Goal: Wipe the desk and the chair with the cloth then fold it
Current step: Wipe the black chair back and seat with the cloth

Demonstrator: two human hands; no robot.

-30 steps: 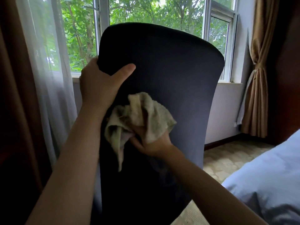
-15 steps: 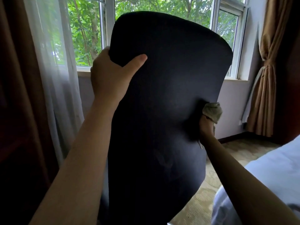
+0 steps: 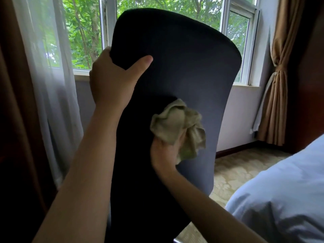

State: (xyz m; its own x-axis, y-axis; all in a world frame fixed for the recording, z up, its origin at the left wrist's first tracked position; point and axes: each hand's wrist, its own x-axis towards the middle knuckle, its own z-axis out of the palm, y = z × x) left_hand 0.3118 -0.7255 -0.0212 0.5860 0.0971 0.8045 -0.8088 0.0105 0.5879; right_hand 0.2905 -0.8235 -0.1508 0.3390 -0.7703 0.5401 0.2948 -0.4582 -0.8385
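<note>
Above the right hand [image 3: 163,153], whose curled fingers grip it, the crumpled cloth [image 3: 177,123] presses the chair backrest [image 3: 184,58]; the left hand [image 3: 112,81] clamps its upper edge; chair-wiping seems underway; folding remains; no worktop visible.

Window [image 3: 84,32] at 12 o'clock, green trees beyond. Sheer curtain [image 3: 50,81] at 9; tied brown curtain [image 3: 278,72] at 3. Patterned floor [image 3: 233,171], white bedding [image 3: 284,195] at 4.

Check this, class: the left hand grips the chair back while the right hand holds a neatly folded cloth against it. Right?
No: the head view shows the cloth crumpled, not neatly folded. The left hand does grip the chair back, and the right hand holds the cloth against it.
</note>
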